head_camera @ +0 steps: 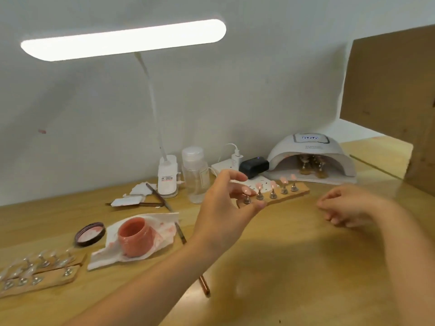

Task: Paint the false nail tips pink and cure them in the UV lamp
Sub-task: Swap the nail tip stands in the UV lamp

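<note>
Head view: left hand (pixel 226 203) held the near-left end of a thin wooden strip (pixel 300 192) carrying five small metal stands with pink-painted nail tips (pixel 273 184), thumb below, fingers curled over the top. Strip sat just in front of the white domed UV lamp (pixel 313 156), which already held more stands inside. Right hand (pixel 348 205) hovered right of the strip, fingers loosely curled, holding nothing. Open pink gel jar (pixel 134 236) sat on stained tissue (pixel 162 222), near left.
</note>
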Motion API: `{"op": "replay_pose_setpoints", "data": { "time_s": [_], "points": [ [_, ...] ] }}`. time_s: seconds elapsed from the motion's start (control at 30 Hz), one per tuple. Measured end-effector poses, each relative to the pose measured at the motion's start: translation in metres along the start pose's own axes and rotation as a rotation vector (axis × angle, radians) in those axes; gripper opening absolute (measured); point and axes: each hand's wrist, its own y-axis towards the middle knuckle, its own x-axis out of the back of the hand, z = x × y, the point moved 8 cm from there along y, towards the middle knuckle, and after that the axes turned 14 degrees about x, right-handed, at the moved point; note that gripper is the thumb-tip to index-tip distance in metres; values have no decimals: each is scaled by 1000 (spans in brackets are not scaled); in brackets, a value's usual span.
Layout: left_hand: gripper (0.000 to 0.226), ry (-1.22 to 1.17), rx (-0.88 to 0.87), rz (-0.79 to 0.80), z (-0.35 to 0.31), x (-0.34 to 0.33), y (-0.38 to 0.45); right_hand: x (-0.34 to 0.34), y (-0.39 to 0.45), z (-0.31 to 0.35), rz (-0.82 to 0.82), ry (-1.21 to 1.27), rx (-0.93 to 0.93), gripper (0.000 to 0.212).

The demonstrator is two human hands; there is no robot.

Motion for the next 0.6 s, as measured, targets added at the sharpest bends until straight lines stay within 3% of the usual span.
{"op": "replay_pose_setpoints", "data": {
  "time_s": [0.13,0.37,0.6],
  "points": [
    [39,-49,83,-17,1,-46,28,10,13,-12,-136,48,54,16],
    [36,45,121,-177,7,-91,65,-1,25,-11,-301,365,152,17],
    [35,195,129,-233,5,-105,96,11,37,-19,-510,330,197,14]
  ]
}}
